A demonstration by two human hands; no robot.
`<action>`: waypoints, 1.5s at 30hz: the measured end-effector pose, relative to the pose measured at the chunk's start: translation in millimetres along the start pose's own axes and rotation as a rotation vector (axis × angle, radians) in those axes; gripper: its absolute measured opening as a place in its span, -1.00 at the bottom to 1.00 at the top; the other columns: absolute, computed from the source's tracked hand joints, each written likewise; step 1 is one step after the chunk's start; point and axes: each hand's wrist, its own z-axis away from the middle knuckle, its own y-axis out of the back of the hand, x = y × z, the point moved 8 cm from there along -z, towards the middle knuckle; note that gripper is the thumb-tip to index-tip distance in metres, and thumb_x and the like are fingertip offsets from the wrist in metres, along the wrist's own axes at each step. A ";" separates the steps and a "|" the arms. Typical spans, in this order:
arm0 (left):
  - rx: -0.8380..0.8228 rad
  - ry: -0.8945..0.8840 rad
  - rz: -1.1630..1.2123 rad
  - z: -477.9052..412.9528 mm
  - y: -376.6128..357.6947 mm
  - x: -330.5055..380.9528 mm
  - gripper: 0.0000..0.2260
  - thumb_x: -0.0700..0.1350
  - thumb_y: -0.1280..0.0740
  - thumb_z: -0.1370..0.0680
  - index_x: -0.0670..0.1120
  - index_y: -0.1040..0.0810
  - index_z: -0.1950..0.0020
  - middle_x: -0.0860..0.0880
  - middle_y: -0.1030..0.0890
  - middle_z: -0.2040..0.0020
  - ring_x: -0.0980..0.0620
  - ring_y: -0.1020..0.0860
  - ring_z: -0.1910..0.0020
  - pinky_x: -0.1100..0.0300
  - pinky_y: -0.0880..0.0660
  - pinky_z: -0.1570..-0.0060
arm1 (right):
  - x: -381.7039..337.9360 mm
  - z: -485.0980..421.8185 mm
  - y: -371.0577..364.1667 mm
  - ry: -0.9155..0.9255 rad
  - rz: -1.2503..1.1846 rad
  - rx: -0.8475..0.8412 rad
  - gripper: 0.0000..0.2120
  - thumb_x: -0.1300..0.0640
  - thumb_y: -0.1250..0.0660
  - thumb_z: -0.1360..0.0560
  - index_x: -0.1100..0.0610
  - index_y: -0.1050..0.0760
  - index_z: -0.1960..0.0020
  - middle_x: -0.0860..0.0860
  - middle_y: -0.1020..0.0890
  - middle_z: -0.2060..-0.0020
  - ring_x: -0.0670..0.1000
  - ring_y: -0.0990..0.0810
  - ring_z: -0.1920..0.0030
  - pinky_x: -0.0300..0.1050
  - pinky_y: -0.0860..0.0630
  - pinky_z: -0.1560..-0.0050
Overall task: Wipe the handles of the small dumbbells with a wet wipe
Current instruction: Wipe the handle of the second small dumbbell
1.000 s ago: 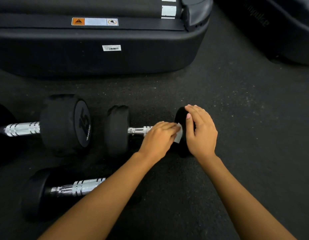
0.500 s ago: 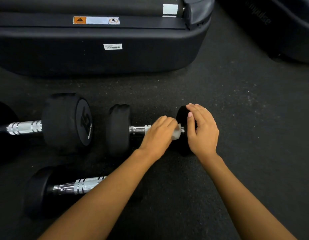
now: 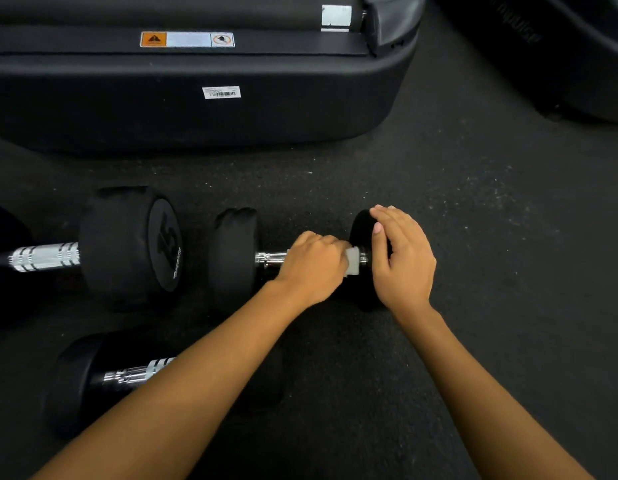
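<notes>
A small black dumbbell [image 3: 235,258] lies on the floor with a chrome handle [image 3: 271,258]. My left hand [image 3: 312,268] curls around the handle's right part, gripping a white wet wipe [image 3: 352,260] against it. My right hand [image 3: 403,261] rests over the dumbbell's right head [image 3: 361,230], fingers straight across its top. A second small dumbbell [image 3: 75,379] lies nearer me at the left, its handle [image 3: 134,374] partly hidden by my left forearm. A larger dumbbell marked 15 [image 3: 127,247] lies to the left.
A black treadmill base [image 3: 196,98] with a warning label and barcode sticker spans the back. Another dark machine [image 3: 560,64] sits at the top right. Black rubber floor [image 3: 491,237] extends to the right.
My left hand has slid slightly left along the handle with the wipe, exposing more of the wipe beside the right head. My right hand stays on the head.
</notes>
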 end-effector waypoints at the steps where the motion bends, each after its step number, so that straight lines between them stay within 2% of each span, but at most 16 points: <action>1: -0.037 0.032 -0.025 -1.9 0.8 -6.4 -0.69 -0.08 -0.05 -0.61 -0.10 -0.51 -0.22 -0.07 -0.59 -0.12 -0.04 -0.52 -0.08 0.09 -0.28 -0.23 | 0.2 -0.1 -0.2 0.001 0.003 -0.002 -0.63 0.08 -0.07 -0.58 0.18 -0.53 -0.23 0.04 -0.59 -0.18 0.00 -0.47 -0.29 -0.07 -0.30 -0.37; 4: -0.219 0.134 -0.038 -9.8 -0.8 -15.9 -0.66 -0.08 0.00 -0.63 -0.13 -0.56 -0.03 -0.11 -0.60 -0.03 -0.09 -0.52 -0.01 0.06 -0.29 -0.16 | -0.9 -0.3 0.4 0.004 0.004 -0.002 -0.64 0.09 -0.07 -0.58 0.18 -0.53 -0.23 0.04 -0.60 -0.18 0.00 -0.46 -0.29 -0.05 -0.32 -0.36; 7: -0.317 0.108 -0.068 -17.4 -6.1 2.6 -0.66 -0.06 0.01 -0.64 -0.10 -0.54 -0.03 -0.10 -0.58 -0.04 -0.10 -0.52 -0.03 0.01 -0.31 -0.15 | -1.1 -0.1 0.5 0.005 0.007 0.001 -0.64 0.09 -0.07 -0.58 0.19 -0.53 -0.22 0.04 -0.60 -0.18 0.00 -0.46 -0.29 -0.06 -0.31 -0.36; 13: -0.298 0.090 0.004 -16.3 -12.1 2.0 -0.71 -0.07 0.01 -0.63 -0.10 -0.48 -0.10 -0.07 -0.56 -0.11 -0.06 -0.50 -0.12 -0.02 -0.21 -0.29 | -0.7 -0.3 0.6 0.012 0.007 0.009 -0.64 0.10 -0.08 -0.58 0.19 -0.54 -0.22 0.05 -0.60 -0.17 0.01 -0.47 -0.29 -0.07 -0.31 -0.36; 17: -0.403 0.153 -0.083 -16.6 -10.3 -13.7 -0.70 -0.06 0.04 -0.64 -0.02 -0.48 0.01 -0.09 -0.53 -0.07 -0.11 -0.48 -0.08 -0.04 -0.28 -0.17 | -0.9 0.1 0.7 0.012 0.001 0.008 -0.66 0.11 -0.09 -0.58 0.19 -0.54 -0.22 0.04 -0.60 -0.17 0.00 -0.48 -0.28 -0.09 -0.30 -0.37; 19: -0.440 0.156 -0.111 -19.1 -13.7 -4.6 -0.69 -0.03 0.03 -0.64 -0.04 -0.50 -0.05 -0.09 -0.54 -0.07 -0.11 -0.48 -0.09 -0.06 -0.28 -0.18 | -0.8 -0.2 0.8 0.009 0.001 0.007 -0.65 0.10 -0.09 -0.58 0.18 -0.54 -0.22 0.04 -0.60 -0.17 0.00 -0.47 -0.28 -0.09 -0.30 -0.37; 22: -0.382 0.127 -0.051 -20.6 -18.2 12.5 -0.70 -0.02 -0.02 -0.63 -0.09 -0.50 -0.11 -0.09 -0.56 -0.11 -0.08 -0.50 -0.12 -0.07 -0.21 -0.29 | -0.5 -0.7 0.4 0.007 0.000 0.005 -0.64 0.09 -0.07 -0.58 0.19 -0.54 -0.22 0.05 -0.60 -0.17 0.00 -0.47 -0.29 -0.09 -0.29 -0.37; 25: -0.320 0.073 -0.001 -15.0 -12.4 11.8 -0.73 -0.08 -0.02 -0.63 -0.11 -0.48 -0.12 -0.10 -0.55 -0.12 -0.07 -0.49 -0.14 -0.07 -0.20 -0.31 | -1.2 -0.7 0.4 0.013 -0.002 0.008 -0.64 0.09 -0.07 -0.57 0.19 -0.54 -0.21 0.05 -0.60 -0.17 0.01 -0.47 -0.29 -0.07 -0.31 -0.36; 31: -0.399 0.100 -0.127 -19.0 -12.5 4.7 -0.73 -0.07 -0.03 -0.63 -0.08 -0.51 -0.08 -0.10 -0.56 -0.08 -0.10 -0.50 -0.09 -0.04 -0.28 -0.23 | 0.0 -0.4 0.3 0.009 -0.005 0.007 -0.64 0.09 -0.08 -0.58 0.18 -0.54 -0.21 0.04 -0.60 -0.17 0.00 -0.47 -0.29 -0.07 -0.32 -0.36; 34: -0.256 0.075 -0.054 -18.0 -15.0 12.7 -0.74 -0.07 -0.07 -0.61 -0.13 -0.51 -0.09 -0.12 -0.58 -0.08 -0.10 -0.53 -0.07 0.02 -0.29 -0.19 | -0.1 0.0 0.9 0.008 -0.008 0.012 -0.64 0.09 -0.08 -0.57 0.18 -0.54 -0.21 0.04 -0.60 -0.17 0.00 -0.47 -0.29 -0.05 -0.33 -0.36; 38: -0.006 0.002 0.162 1.7 -8.4 -0.1 -0.73 -0.05 -0.16 -0.60 -0.08 -0.47 -0.25 -0.04 -0.56 -0.17 0.00 -0.47 -0.18 0.12 -0.13 -0.35 | -1.5 0.0 1.5 0.012 -0.008 0.011 -0.64 0.08 -0.07 -0.57 0.18 -0.54 -0.21 0.04 -0.60 -0.17 0.01 -0.48 -0.28 -0.03 -0.34 -0.35; 40: 0.095 -0.043 0.162 9.6 -1.6 1.4 -0.73 -0.07 -0.27 -0.55 -0.09 -0.47 -0.24 -0.02 -0.54 -0.17 0.02 -0.44 -0.20 0.16 -0.11 -0.37 | -1.0 -0.3 1.8 0.009 -0.005 0.012 -0.63 0.08 -0.07 -0.57 0.18 -0.54 -0.21 0.04 -0.60 -0.17 0.00 -0.48 -0.28 -0.03 -0.34 -0.35; 42: 0.155 -0.065 0.114 10.7 2.6 10.8 -0.73 -0.14 -0.36 -0.49 -0.14 -0.50 -0.16 -0.07 -0.55 -0.11 -0.03 -0.45 -0.15 0.12 -0.21 -0.31 | -1.2 -0.1 0.9 0.007 -0.006 0.005 -0.63 0.07 -0.06 -0.58 0.17 -0.54 -0.21 0.03 -0.60 -0.17 0.00 -0.47 -0.29 -0.02 -0.34 -0.35; 45: 0.184 -0.068 0.011 9.1 1.8 24.4 -0.73 -0.23 -0.46 -0.35 -0.16 -0.51 -0.02 -0.12 -0.55 0.04 -0.10 -0.49 0.02 0.05 -0.41 -0.11 | -0.8 -0.3 0.2 0.008 -0.001 0.005 -0.63 0.08 -0.06 -0.58 0.17 -0.53 -0.22 0.03 -0.60 -0.18 0.00 -0.46 -0.29 -0.01 -0.34 -0.35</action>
